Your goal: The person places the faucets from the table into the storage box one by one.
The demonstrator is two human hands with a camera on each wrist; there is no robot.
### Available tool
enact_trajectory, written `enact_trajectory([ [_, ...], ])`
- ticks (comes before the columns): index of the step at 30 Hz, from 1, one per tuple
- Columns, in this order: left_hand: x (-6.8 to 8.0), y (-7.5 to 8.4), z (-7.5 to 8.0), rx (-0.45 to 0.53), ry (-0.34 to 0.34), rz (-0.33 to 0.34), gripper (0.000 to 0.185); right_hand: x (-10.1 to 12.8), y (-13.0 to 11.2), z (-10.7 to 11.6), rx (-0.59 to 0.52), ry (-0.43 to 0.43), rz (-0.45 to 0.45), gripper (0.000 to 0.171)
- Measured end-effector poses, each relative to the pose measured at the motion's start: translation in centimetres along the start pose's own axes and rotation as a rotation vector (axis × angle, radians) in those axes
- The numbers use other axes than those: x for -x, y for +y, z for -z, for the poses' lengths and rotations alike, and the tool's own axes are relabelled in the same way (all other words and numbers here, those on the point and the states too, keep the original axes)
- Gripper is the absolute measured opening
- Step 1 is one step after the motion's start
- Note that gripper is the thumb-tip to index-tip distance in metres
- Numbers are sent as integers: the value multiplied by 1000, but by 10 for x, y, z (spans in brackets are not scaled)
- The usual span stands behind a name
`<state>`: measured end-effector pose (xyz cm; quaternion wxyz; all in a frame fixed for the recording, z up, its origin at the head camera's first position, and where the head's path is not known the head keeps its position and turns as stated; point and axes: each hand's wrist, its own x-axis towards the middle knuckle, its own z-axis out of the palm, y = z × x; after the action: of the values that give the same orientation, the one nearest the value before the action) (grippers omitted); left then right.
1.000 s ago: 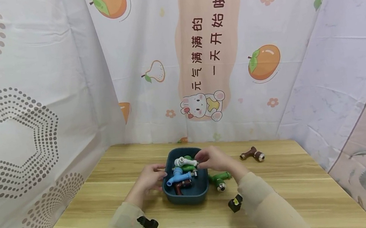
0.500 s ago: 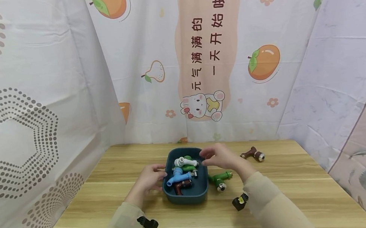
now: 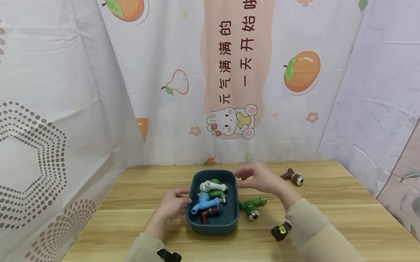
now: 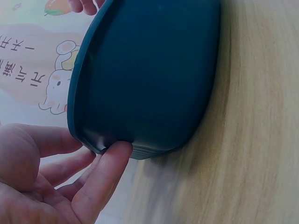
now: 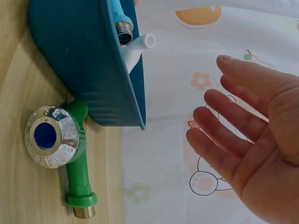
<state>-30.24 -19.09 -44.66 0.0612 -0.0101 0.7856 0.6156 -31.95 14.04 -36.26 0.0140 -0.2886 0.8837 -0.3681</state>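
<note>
Since the earlier frames, the right hand (image 3: 260, 178) has let go of the white fitting (image 3: 211, 186) and drawn back to the right, clear of the bin's far right corner. It now hovers empty above the table (image 3: 332, 216), fingers spread and relaxed, as the right wrist view confirms (image 5: 252, 140). The left hand (image 3: 172, 204) has not shifted: it rests against the left wall of the dark teal bin (image 3: 215, 226), fingers loosely extended, one fingertip (image 4: 119, 151) touching the wall under the rim; nothing is clamped.

Bin position: middle of the table, nearer the far edge. Contents noted: the white fitting at the far end, a green piece beneath it, a blue fitting (image 3: 202, 202) in the middle and a dark red one (image 3: 208, 213) at the near end.

Outstanding items on the table: a green faucet fitting (image 3: 252, 207) with a chrome face (image 5: 51, 137), lying just beside the bin's right wall, and a brown fitting (image 3: 291, 177) further right, towards the far right corner.

Assessment: sorting appears largely done, four pieces binned and two loose pieces remaining, neither yet touched.
</note>
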Motion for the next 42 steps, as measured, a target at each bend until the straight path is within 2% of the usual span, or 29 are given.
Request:
enact_trajectory([
  [23,0,1,0,-4,4,4,42,22,17,15,-61,71,-30,39],
  [38,0,0,1,-3,4,-5,42,37,39,17,-126,113,-75,43],
  [42,1,2,1,-8,0,1,42,47,24,20,-138,104,-78,40],
])
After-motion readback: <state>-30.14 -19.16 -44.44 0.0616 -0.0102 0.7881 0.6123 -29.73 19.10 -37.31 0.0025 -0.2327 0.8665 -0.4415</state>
